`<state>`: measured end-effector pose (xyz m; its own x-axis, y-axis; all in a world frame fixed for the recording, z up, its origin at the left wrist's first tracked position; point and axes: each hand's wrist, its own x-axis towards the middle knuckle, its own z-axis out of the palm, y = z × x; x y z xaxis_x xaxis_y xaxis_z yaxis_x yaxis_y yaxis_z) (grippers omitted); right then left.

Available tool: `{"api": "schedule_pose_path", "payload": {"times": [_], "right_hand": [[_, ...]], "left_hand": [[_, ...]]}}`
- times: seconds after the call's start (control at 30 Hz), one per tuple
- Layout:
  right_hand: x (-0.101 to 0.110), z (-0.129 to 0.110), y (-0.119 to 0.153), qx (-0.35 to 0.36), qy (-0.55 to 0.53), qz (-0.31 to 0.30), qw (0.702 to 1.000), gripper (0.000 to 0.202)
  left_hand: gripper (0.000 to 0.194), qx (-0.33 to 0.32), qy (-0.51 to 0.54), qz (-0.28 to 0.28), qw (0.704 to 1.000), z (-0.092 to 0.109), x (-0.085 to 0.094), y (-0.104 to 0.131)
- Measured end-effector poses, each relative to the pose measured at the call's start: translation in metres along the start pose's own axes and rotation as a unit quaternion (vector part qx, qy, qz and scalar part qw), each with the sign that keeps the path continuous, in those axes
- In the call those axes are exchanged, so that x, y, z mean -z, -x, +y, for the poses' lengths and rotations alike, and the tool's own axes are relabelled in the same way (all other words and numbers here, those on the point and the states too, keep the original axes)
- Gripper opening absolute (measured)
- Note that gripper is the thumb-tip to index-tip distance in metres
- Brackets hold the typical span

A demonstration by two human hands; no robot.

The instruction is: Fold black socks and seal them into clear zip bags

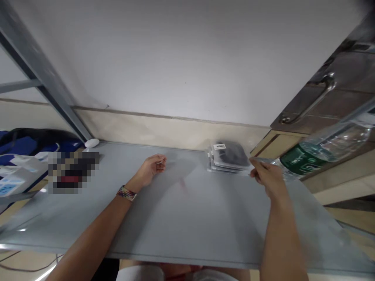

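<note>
A stack of flat, clear plastic packets [230,156] with dark contents lies near the table's back edge, right of centre. The top packet carries a white barcode label. My right hand [267,175] is at the stack's right side, its fingers pinched together by the packets' edge; what they hold, if anything, is too small to tell. My left hand [151,168] hovers over the table left of the stack, fingers loosely curled and apart, with nothing in it. A woven multicoloured band circles the left wrist.
On the grey table [187,218], a pixelated dark object [73,171] and a white rounded item [91,143] lie at left. A large clear bottle with a green label [304,159] is beyond my right hand, near a metal door handle [313,101]. Bags [23,171] sit far left.
</note>
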<state>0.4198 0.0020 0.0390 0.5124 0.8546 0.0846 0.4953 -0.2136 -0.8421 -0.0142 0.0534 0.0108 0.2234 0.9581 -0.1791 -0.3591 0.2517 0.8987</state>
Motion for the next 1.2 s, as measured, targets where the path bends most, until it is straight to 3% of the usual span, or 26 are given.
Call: {"api": "schedule_pose_path", "payload": {"times": [0.07, 0.1, 0.17, 0.2, 0.33, 0.6, 1.2], "right_hand": [[-0.016, -0.004, 0.000, 0.140, 0.098, 0.142, 0.975, 0.051], [-0.027, -0.006, 0.000, 0.203, 0.142, 0.180, 0.952, 0.049], [-0.052, -0.008, 0.000, 0.288, 0.211, 0.161, 0.920, 0.056], [-0.064, -0.008, 0.000, 0.295, 0.241, 0.143, 0.913, 0.059], [-0.091, -0.005, -0.003, 0.226, 0.310, 0.082, 0.920, 0.064], [-0.094, -0.003, -0.009, 0.158, 0.339, 0.031, 0.927, 0.064], [-0.105, -0.001, 0.000, 0.180, 0.446, 0.010, 0.877, 0.065]], "left_hand": [[0.020, 0.001, -0.003, 0.002, 1.000, 0.000, 0.000, -0.001], [0.020, 0.001, -0.005, 0.003, 1.000, 0.000, 0.000, -0.001], [0.021, 0.004, -0.010, 0.004, 1.000, -0.001, 0.001, -0.002], [0.021, 0.005, -0.013, 0.005, 1.000, -0.001, 0.001, -0.003], [0.023, 0.002, -0.019, 0.004, 1.000, -0.001, 0.001, -0.004], [0.023, 0.007, -0.021, -0.003, 1.000, -0.002, 0.003, -0.007], [0.027, -0.014, -0.052, -0.010, 0.999, -0.004, 0.005, -0.006]]}}
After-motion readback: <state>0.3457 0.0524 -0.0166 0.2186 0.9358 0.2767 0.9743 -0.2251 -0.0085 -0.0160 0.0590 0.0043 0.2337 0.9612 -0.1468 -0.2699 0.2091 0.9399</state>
